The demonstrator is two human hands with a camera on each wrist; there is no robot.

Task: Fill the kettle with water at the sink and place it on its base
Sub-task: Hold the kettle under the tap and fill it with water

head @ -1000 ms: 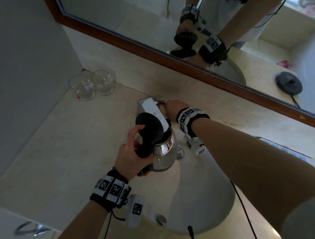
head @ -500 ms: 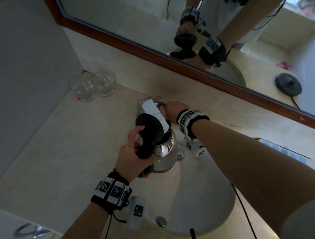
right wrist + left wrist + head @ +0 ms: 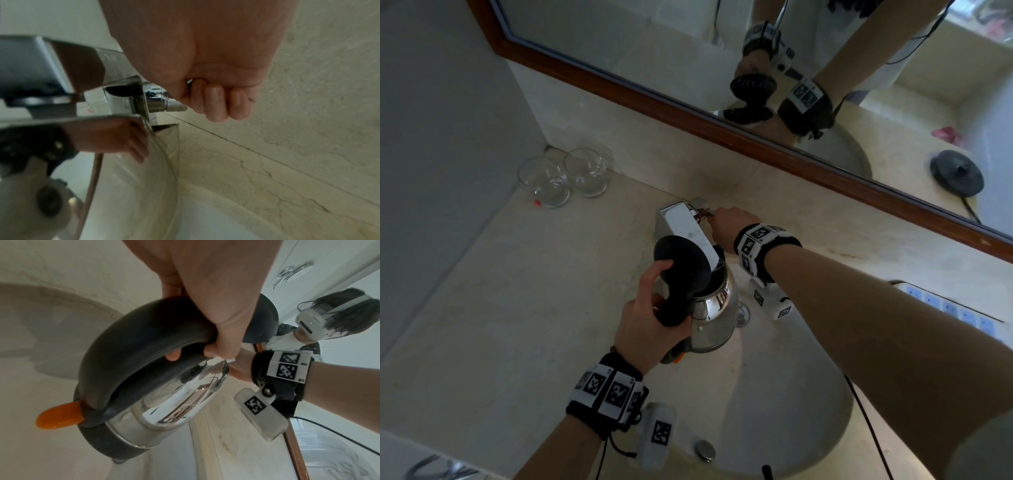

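Observation:
A steel kettle (image 3: pixel 714 320) with a black handle and its black lid (image 3: pixel 681 255) flipped up hangs over the sink basin (image 3: pixel 791 394), its mouth under the chrome tap spout (image 3: pixel 685 228). My left hand (image 3: pixel 647 325) grips the kettle handle (image 3: pixel 131 344); an orange switch (image 3: pixel 59 417) sticks out near the kettle's foot. My right hand (image 3: pixel 727 224) reaches past the spout and holds the tap's small lever (image 3: pixel 174 106) with curled fingers (image 3: pixel 216 104). The kettle base (image 3: pixel 957 173) shows only as a reflection in the mirror.
Two empty glasses (image 3: pixel 565 176) stand in the back left corner of the beige counter (image 3: pixel 500 308). A wood-framed mirror (image 3: pixel 688 99) runs along the back wall. The drain (image 3: pixel 741 313) and a plug knob (image 3: pixel 704 449) sit in the basin. A blue-patterned item (image 3: pixel 948 308) lies at right.
Almost nothing has shifted: both hands and the kettle keep their places at the tap, with only a slight drift of the view.

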